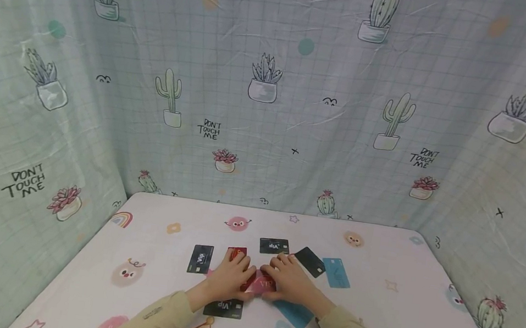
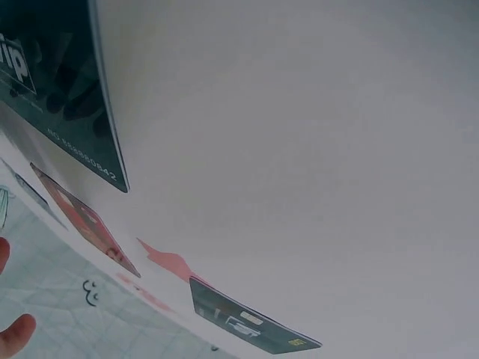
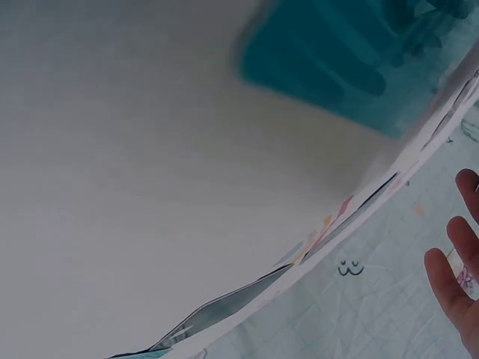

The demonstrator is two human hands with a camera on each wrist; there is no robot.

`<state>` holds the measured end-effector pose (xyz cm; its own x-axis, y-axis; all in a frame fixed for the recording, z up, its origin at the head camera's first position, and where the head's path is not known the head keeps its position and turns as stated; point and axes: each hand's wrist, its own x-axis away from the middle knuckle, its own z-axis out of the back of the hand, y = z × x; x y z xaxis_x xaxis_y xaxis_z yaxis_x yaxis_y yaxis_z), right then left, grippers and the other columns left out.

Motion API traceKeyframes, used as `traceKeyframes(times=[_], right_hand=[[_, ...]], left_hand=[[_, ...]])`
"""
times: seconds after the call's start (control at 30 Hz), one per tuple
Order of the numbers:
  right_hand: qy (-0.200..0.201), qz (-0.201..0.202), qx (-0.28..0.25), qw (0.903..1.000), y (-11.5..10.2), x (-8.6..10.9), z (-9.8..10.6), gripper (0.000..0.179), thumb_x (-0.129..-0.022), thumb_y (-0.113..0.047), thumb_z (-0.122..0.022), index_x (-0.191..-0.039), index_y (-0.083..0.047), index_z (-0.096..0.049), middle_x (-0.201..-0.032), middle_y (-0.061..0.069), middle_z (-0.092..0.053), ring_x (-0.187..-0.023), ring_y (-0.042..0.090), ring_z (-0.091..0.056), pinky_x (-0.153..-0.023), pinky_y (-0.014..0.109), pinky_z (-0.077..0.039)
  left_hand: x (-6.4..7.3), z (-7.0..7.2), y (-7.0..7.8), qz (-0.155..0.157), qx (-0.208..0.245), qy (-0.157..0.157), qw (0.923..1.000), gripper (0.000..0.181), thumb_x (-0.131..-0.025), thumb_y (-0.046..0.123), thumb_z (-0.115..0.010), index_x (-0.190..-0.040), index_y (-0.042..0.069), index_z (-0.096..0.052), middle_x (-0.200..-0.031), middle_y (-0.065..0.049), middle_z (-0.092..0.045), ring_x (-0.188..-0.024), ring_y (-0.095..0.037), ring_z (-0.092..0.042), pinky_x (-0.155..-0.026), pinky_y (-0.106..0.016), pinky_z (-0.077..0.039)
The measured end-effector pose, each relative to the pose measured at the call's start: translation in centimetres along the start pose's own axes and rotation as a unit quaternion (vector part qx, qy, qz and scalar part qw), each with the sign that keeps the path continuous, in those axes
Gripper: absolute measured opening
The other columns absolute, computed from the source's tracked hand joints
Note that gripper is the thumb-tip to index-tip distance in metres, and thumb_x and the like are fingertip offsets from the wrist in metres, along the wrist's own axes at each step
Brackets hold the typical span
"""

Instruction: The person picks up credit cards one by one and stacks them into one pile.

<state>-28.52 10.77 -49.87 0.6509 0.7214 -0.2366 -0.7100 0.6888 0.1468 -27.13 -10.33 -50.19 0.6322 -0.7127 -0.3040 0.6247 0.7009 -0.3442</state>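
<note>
Near the table's middle, my left hand (image 1: pixel 230 277) and right hand (image 1: pixel 291 281) hold a red VIP card (image 1: pixel 263 284) from its two sides, with bent fingers. Glare and the fingers hide part of it. Another red card (image 1: pixel 237 251) lies just beyond the left fingers. Below the left hand is a black Vip card (image 1: pixel 224 308), its upper edge covered. A blue card (image 1: pixel 294 314) lies partly beneath the right hand and shows large in the right wrist view (image 3: pixel 322 67). Only fingertips (image 2: pixel 16 335) of the left hand appear in its wrist view.
A black Vip card (image 1: pixel 200 259) lies at the left, another black card (image 1: pixel 274 246) behind the hands. To the right are a tilted black card (image 1: pixel 310 262) and a light blue card (image 1: pixel 336 273). Patterned cloth (image 1: pixel 277 132) hangs behind the white printed table (image 1: pixel 396 325).
</note>
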Motion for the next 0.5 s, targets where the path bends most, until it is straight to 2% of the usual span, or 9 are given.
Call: traceKeyframes(times=[0.23,0.5], right_hand=[[-0.008,-0.020,-0.004,0.9998,-0.7,0.1,0.3,0.060,-0.072,-0.064,-0.056,-0.118,-0.028,-0.053,-0.104,-0.006,-0.056,-0.102,0.015,-0.043,-0.092,0.042,-0.040],[0.010,0.005,0.000,0.9999,-1.6,0.3,0.9,0.058,-0.071,-0.065,-0.056,-0.115,-0.028,-0.055,-0.099,-0.007,-0.055,-0.095,0.012,-0.041,-0.083,0.037,-0.041]], left_hand=[[0.5,0.6,0.1,0.004,0.004,-0.001,1.0000,0.058,-0.072,0.064,-0.056,-0.112,0.021,-0.054,-0.106,-0.004,-0.053,-0.104,-0.022,-0.047,-0.093,-0.054,-0.037],[1.7,1.5,0.7,0.000,0.010,-0.017,0.9998,0.055,-0.075,0.062,-0.053,-0.111,0.021,-0.056,-0.104,-0.003,-0.054,-0.103,-0.022,-0.047,-0.092,-0.055,-0.036]])
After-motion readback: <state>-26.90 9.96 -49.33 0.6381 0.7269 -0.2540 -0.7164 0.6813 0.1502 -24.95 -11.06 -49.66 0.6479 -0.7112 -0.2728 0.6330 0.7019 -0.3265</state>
